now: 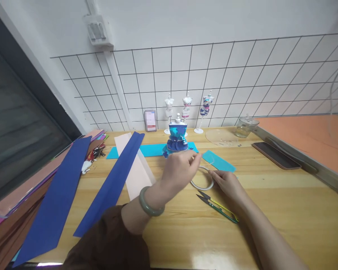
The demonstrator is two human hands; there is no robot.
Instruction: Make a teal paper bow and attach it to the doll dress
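My right hand (228,184) pinches the right rim of a thin, whitish roll of tape (202,188), held just above the wooden table. Close to the roll's upper left, my left hand (178,169) has its thumb and fingers pressed together; whatever is between them is too small to make out. A green bangle (148,204) circles the left wrist. Thread snips (218,208) with yellow and green handles lie below the roll. Behind my left hand stands a small dress form (178,132) in ruffled blue and turquoise. A turquoise strip (220,161) lies beyond my right hand.
Blue strips (115,180) and a pale pink strip (136,174) lie at left, beside stacked coloured sheets (42,168). At the back stand several small dress forms (186,107) and a phone (150,120). A glass cup (245,127) and dark phone (276,155) are at right.
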